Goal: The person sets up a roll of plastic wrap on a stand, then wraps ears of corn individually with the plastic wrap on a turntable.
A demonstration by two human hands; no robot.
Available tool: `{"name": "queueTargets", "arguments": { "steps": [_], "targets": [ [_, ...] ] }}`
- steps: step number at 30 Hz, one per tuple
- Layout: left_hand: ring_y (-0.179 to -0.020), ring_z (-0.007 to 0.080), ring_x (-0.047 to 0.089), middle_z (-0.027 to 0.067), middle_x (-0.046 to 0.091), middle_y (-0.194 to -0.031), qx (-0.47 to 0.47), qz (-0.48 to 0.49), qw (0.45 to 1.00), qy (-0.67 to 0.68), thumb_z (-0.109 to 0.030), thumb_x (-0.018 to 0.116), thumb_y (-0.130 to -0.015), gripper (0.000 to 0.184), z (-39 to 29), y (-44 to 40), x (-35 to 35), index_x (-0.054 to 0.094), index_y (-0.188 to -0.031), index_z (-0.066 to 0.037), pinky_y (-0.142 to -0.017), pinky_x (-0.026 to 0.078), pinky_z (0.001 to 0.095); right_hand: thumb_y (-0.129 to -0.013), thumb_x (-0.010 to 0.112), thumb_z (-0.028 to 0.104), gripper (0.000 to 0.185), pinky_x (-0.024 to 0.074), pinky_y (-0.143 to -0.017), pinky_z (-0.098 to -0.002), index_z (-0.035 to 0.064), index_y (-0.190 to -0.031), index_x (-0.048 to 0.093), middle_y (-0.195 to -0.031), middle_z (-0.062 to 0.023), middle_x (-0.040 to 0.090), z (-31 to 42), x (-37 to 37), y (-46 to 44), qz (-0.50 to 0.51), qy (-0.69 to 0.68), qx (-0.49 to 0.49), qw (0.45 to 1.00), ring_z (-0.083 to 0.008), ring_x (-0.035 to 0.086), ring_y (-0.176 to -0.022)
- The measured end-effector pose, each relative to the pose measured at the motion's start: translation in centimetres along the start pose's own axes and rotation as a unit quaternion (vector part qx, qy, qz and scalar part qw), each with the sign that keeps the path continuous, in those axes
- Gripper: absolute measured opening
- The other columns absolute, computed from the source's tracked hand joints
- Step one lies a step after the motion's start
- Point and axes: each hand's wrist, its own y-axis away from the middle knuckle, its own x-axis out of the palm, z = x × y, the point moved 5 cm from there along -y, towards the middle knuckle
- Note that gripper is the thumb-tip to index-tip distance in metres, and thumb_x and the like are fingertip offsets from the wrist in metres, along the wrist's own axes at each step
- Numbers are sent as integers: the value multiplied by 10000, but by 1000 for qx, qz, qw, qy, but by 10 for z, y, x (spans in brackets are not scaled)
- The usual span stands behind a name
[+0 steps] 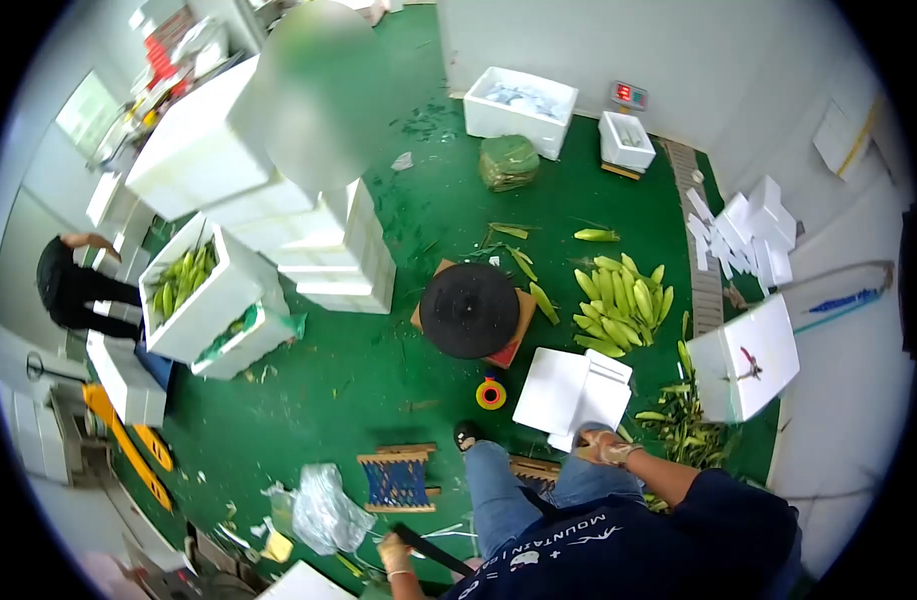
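At the bottom, my left hand (pixel 393 552) is closed around a black strap (pixel 433 548) that runs toward my waist. My right hand (pixel 603 447) lies over my right knee, fingers loosely spread, with something pale wrapped on part of it. Just beyond that knee are white foam lids (pixel 563 390), stacked flat on the floor. A pile of green corn ears (pixel 623 300) in husks lies farther out to the right. Ahead of me stands a round black stool top (pixel 468 310) over a cardboard box, with a yellow tape roll (pixel 490 393) on the near side.
White foam boxes (pixel 328 240) are stacked at left, beside an open box of corn (pixel 183 275). A person in dark clothes (pixel 68 285) stands farther left near a yellow pallet jack (pixel 118 440). Husk scraps (pixel 688 430) lie at right. A low blue-webbed stool (pixel 398 480) and plastic bag (pixel 328 510) are nearby.
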Motion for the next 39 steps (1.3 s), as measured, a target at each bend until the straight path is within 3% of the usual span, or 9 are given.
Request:
{"name": "queueTargets", "arguments": {
  "steps": [1, 5, 9, 13, 15, 18, 27, 30, 39],
  "targets": [
    [-535, 203, 650, 59, 673, -712, -116, -97, 918, 366, -341, 568, -886, 282, 19, -3, -47, 680, -801, -96, -405, 513, 347, -792, 637, 419, 512, 506, -858, -391, 39, -1135, 622, -1075, -189, 679, -22, 6, 2, 14, 2, 59, 998, -334, 653, -962],
    [-538, 232, 635, 89, 666, -727, -174, -164, 837, 492, -285, 520, -915, 247, 35, -65, -120, 655, -908, -78, -431, 521, 358, -793, 638, 375, 486, 509, -819, -376, 17, -1122, 636, -1112, -184, 665, -97, 36, 55, -82, -180, 283, 938, -281, 634, -933],
    [-562, 231, 644, 138, 684, -782, -122, 108, 914, 371, -223, 511, -937, 227, -44, -84, -100, 600, -1003, -24, -455, 479, 289, -885, 590, 303, 302, 496, -733, -418, 55, -1050, 641, -1110, -147, 628, -137, 101, 122, -134, -256, 342, 894, -245, 596, -863],
    [-684, 193, 667, 122, 700, -913, -25, 219, 946, 239, -255, 497, -950, 242, -199, -44, -71, 617, -1044, -67, -543, 486, 273, -871, 530, 339, 194, 471, -650, -393, 196, -825, 653, -851, -46, 623, -290, 325, 80, -137, 174, 100, 970, -236, 589, -757],
    [-682, 150, 664, 83, 689, -857, 177, 257, 936, 161, -248, 534, -935, 239, -214, -60, -59, 648, -1015, -54, -548, 478, 234, -841, 577, 377, 241, 483, -688, -402, 157, -901, 655, -893, -98, 636, -216, 308, 71, -128, -91, 237, 959, -268, 603, -787],
    [-731, 171, 683, 99, 703, -913, 65, 261, 949, 163, -324, 553, -930, 330, -252, -63, -70, 642, -1088, -49, -582, 508, 256, -796, 647, 434, 400, 501, -745, -415, 99, -1015, 659, -957, -177, 655, -209, 355, 25, -175, -228, 273, 918, -317, 625, -834],
    [-683, 205, 673, 114, 704, -887, 195, 135, 971, -39, -264, 522, -935, 295, -224, -126, -137, 655, -1076, -42, -544, 522, 300, -827, 643, 385, 391, 503, -761, -425, 56, -1039, 646, -996, -194, 659, -128, 133, 17, -252, -224, 212, 917, -350, 632, -877],
    [-650, 130, 644, 36, 688, -810, -88, 135, 972, 174, -358, 562, -928, 300, -234, -106, -137, 648, -1015, -84, -493, 435, 227, -830, 643, 361, 357, 505, -720, -422, 49, -1003, 650, -963, -189, 657, -148, 108, -2, -286, -284, 188, 895, -342, 630, -826],
    [-574, 174, 651, 56, 656, -724, -102, 173, 963, 181, -295, 544, -918, 247, -278, -180, -141, 653, -958, -77, -471, 494, 285, -941, 440, 315, 370, 550, -625, -421, -17, -988, 595, -771, -159, 646, -112, 108, -80, -230, -358, 264, 865, -304, 621, -655]
  ]
}}
